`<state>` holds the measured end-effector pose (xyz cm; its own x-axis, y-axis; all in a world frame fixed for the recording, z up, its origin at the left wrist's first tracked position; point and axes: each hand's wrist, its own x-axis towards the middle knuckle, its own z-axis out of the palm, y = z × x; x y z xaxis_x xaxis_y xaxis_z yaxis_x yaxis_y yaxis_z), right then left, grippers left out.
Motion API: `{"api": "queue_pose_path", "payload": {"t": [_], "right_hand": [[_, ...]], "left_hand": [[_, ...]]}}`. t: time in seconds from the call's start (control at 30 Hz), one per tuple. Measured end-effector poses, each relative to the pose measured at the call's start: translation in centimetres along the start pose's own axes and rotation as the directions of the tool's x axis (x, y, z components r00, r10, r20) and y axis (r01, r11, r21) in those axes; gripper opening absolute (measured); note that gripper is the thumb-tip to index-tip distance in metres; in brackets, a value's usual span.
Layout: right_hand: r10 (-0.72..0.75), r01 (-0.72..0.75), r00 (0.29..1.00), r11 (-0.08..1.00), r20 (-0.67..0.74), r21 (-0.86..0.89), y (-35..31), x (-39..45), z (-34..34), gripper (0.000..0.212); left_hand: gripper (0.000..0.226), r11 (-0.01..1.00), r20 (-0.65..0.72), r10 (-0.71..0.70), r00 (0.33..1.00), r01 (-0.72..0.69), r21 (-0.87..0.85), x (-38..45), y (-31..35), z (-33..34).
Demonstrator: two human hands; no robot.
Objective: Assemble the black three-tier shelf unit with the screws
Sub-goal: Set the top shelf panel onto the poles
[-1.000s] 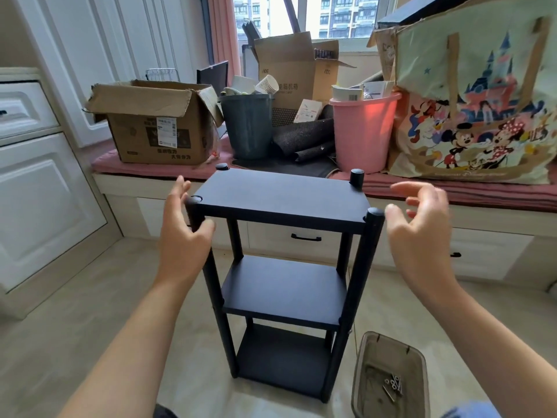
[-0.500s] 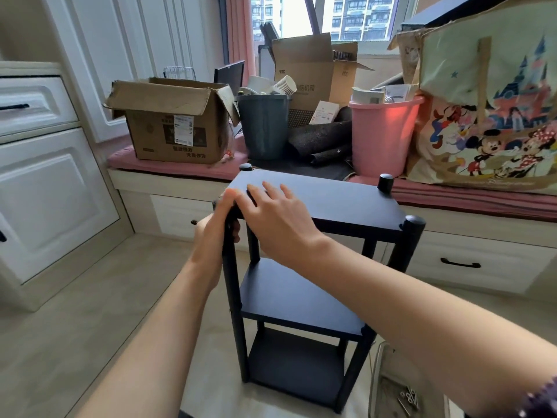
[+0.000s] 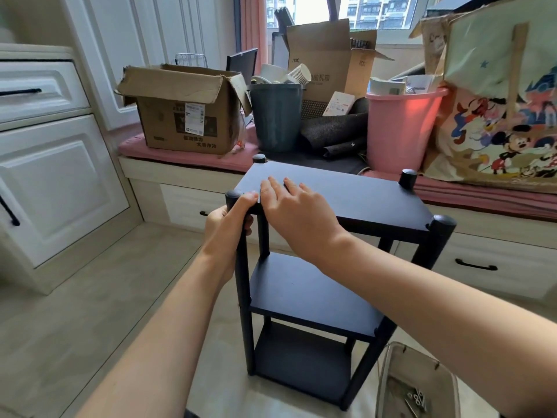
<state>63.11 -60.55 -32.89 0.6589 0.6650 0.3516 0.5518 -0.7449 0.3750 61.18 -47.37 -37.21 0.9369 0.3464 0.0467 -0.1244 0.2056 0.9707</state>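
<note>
Gripping shelf unit (image 3: pixel 346 200) post: left hand (image 3: pixel 224 233); "AOC" carton (image 3: pixel 319 55) behind.

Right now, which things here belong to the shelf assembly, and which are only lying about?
Job:
- black shelf unit
- screws in the clear tray
- left hand gripping the post
- right hand resting on top

Lying about:
- cardboard box
- grey bin
- pink bucket
- cartoon bag

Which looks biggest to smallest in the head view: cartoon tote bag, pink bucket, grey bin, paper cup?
1. cartoon tote bag
2. pink bucket
3. grey bin, slightly smaller than the bucket
4. paper cup
</note>
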Motion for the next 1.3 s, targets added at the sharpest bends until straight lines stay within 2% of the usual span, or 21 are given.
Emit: {"api": "queue_pose_path", "payload": {"t": [0.13,0.2,0.27,0.37,0.43,0.5,0.63,0.7,0.77,0.87,1.0,1.13,1.3], "right_hand": [[0.000,-0.001,0.999,0.999,0.032,0.033,-0.1,-0.2,-0.1,0.057],[0.005,-0.008,0.999,0.998,0.050,0.056,-0.2,-0.2,-0.8,0.075],[0.016,-0.020,0.998,0.998,0.064,0.061,-0.3,-0.2,-1.0,0.079],[0.027,-0.031,0.998,0.997,0.049,0.075,-0.4,-0.3,-0.6,0.058],[0.029,-0.032,0.999,0.996,0.035,0.089,-0.4,-0.3,-0.4,0.052],[0.029,-0.032,0.999,0.996,0.036,0.089,-0.5,-0.3,-0.2,0.051],[0.026,-0.028,0.999,0.998,0.037,0.054,-0.5,-0.6,-0.3,0.053],[0.023,-0.025,0.999,0.997,0.022,0.068,-0.2,-0.9,-0.3,0.060],[0.001,-0.001,1.000,0.999,0.001,0.039,0.4,-1.1,-0.1,0.068],[-0.023,0.022,0.999,0.998,0.036,0.051,1.9,-1.1,0.1,0.070],[0.007,-0.019,0.994,0.993,0.107,0.115,2.7,-1.0,-0.3,0.078],[0.030,-0.042,0.991,0.995,0.129,0.089,2.3,-0.8,0.0,0.085],[0.024,-0.030,0.996,0.997,0.086,0.069,2.2,-0.8,0.6,0.095]], "left_hand": [[0.046,1.000,0.031,0.020,0.999,-0.021,0.021,0.0,-0.1,-0.3],[0.043,0.999,0.022,0.020,1.000,-0.020,0.025,0.0,-0.1,-0.3],[0.039,0.999,0.006,0.022,1.000,-0.023,0.024,0.0,-0.1,-0.2],[0.036,0.999,-0.012,0.032,0.999,-0.031,0.028,-0.1,-0.2,-0.1],[0.033,0.999,-0.019,0.042,0.999,-0.042,0.032,-0.1,-0.1,-0.1],[0.040,0.998,0.017,0.047,0.999,-0.047,0.040,-0.3,-0.2,-0.4],[0.061,1.000,0.193,0.009,0.981,-0.012,0.015,-0.4,0.6,-1.8],[0.073,1.000,0.157,-0.017,0.987,0.018,-0.010,-0.2,1.1,-2.7],[0.074,0.999,0.119,-0.035,0.992,0.034,0.010,-0.1,1.5,-2.8],[0.057,0.996,0.115,-0.034,0.993,0.025,0.085,-0.7,1.8,-1.3],[0.042,0.992,0.009,0.032,0.999,-0.033,0.119,-0.5,1.3,0.2],[0.062,0.979,-0.023,0.137,0.990,-0.132,0.157,-0.2,0.8,0.5],[0.062,0.979,-0.031,0.143,0.989,-0.137,0.150,0.3,0.3,0.3]]}}
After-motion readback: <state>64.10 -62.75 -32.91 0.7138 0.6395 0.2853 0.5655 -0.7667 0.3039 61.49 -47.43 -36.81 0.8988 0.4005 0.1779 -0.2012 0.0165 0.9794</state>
